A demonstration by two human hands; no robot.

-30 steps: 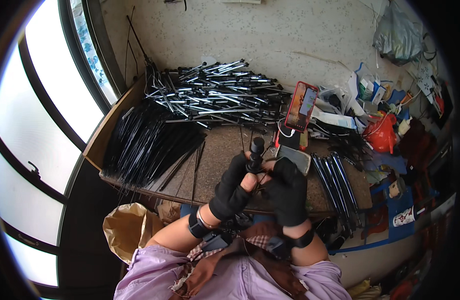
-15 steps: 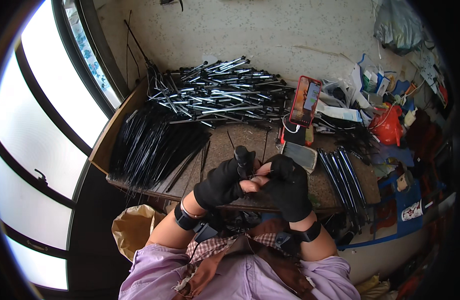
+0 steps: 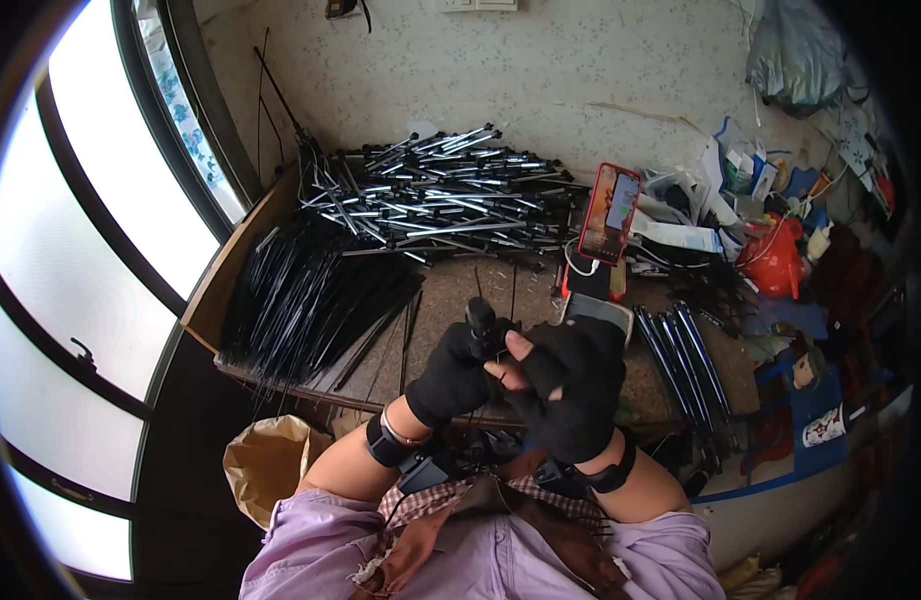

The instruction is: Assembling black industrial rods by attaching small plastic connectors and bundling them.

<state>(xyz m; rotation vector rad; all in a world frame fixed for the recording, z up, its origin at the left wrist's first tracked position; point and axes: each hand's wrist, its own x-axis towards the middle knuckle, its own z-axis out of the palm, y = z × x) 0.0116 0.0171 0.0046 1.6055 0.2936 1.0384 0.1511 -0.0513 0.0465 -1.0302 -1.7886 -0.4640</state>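
Observation:
Both my hands wear black gloves with bare fingertips, and they meet over the near edge of the table. My left hand (image 3: pixel 455 370) is closed around thin black rods (image 3: pixel 513 290), whose ends stick up beyond it. A dark, rounded shape rises at its fingers; I cannot tell whether it is a covered finger or a fitting. My right hand (image 3: pixel 572 385) is curled beside it, its thumb and a fingertip bent toward the left hand. What lies between its fingers is hidden. Left of my hands lies a wide bundle of thin black rods (image 3: pixel 290 300).
Silver-and-black metal rods (image 3: pixel 450 200) are heaped at the back. A lit phone (image 3: pixel 610 212) in a red case stands right of centre. Several thicker dark tubes (image 3: pixel 685 365) lie at the right. A red plastic bag (image 3: pixel 773 258) sits among clutter. Below left is an open paper sack (image 3: pixel 270 455).
My right hand has turned and shifted slightly, its thumb now showing on top. The left hand has moved a little left. The view has tilted up slightly.

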